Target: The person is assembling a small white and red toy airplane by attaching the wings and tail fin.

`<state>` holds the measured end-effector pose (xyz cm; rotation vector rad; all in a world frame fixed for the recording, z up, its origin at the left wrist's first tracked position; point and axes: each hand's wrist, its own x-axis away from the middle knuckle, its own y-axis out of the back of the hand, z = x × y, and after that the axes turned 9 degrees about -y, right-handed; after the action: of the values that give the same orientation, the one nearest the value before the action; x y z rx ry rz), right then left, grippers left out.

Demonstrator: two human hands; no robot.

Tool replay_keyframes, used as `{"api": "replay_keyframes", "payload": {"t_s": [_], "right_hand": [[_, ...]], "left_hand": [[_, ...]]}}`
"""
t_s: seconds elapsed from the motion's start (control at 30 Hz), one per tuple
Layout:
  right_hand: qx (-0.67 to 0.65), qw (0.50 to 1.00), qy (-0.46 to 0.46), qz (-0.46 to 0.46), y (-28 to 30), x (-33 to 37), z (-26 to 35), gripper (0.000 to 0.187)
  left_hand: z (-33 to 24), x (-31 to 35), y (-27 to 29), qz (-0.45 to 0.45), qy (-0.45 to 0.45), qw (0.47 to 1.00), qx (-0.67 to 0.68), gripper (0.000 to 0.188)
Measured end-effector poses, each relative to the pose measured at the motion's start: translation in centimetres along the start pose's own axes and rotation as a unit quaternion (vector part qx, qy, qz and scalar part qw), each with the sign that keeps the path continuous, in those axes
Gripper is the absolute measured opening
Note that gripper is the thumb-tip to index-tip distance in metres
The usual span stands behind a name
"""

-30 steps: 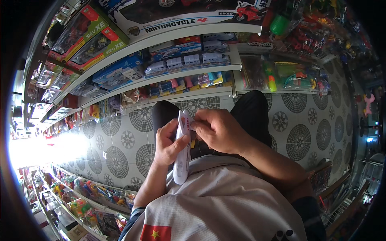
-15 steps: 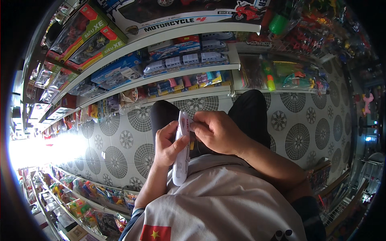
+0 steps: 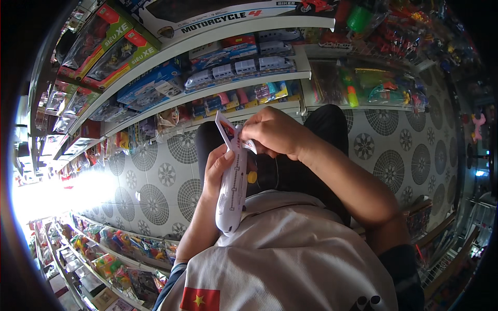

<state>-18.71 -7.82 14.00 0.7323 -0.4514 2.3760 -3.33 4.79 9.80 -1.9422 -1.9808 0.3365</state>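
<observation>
White toy plane (image 3: 232, 194) is resting between two hands at mid-frame

At the far left, bright light is flaring across the frame's edge. In the upper left, green-and-red boxes (image 3: 116, 46) are standing on a shelf. At lower centre-left, a red flag patch (image 3: 199, 299) is showing on the person's pale shirt (image 3: 306, 249). Just above, the left hand (image 3: 216, 168) is gripping the plane's body, thumb pressing on top; the rounded nose is pointing toward the lower edge, the tail fin (image 3: 224, 128) tilting toward the upper left. A yellow round piece (image 3: 252, 177) is showing just right of the plane. The right hand (image 3: 272, 133) is curling its fingers against the tail end; whether they are pinching it, I cannot tell. In the upper right, a green object (image 3: 358, 19) is sitting among packaged toys.
</observation>
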Motion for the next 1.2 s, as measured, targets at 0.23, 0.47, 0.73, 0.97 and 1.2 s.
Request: {"api": "replay_keyframes", "payload": {"t_s": [0.23, 0.47, 0.73, 0.97, 1.2], "right_hand": [[0.134, 0.987, 0.056, -0.075, 0.2, -1.0, -0.5, 0.027], [0.166, 0.978, 0.090, -0.087, 0.1, -0.4, 0.2, 0.041], [0.189, 0.957, 0.145, -0.165, 1.0, -0.1, 0.4, 0.047], [0.189, 0.957, 0.152, -0.157, 1.3, 0.5, 0.0, 0.040], [0.185, 0.954, 0.178, -0.158, 0.4, 0.6, 0.0, 0.041]], "left_hand": [[1.2, 0.1, 0.5, -0.007, 0.027, 0.999, 0.036, 0.053], [2.0, -0.2, 0.9, 0.011, 0.047, 0.992, 0.115, 0.062], [3.1, -0.4, 0.4, 0.054, 0.044, 0.925, 0.373, 0.068], [3.8, -0.1, 1.0, 0.072, 0.057, 0.880, 0.466, 0.068], [3.8, -0.3, 1.2, 0.093, 0.064, 0.878, 0.465, 0.069]]}}
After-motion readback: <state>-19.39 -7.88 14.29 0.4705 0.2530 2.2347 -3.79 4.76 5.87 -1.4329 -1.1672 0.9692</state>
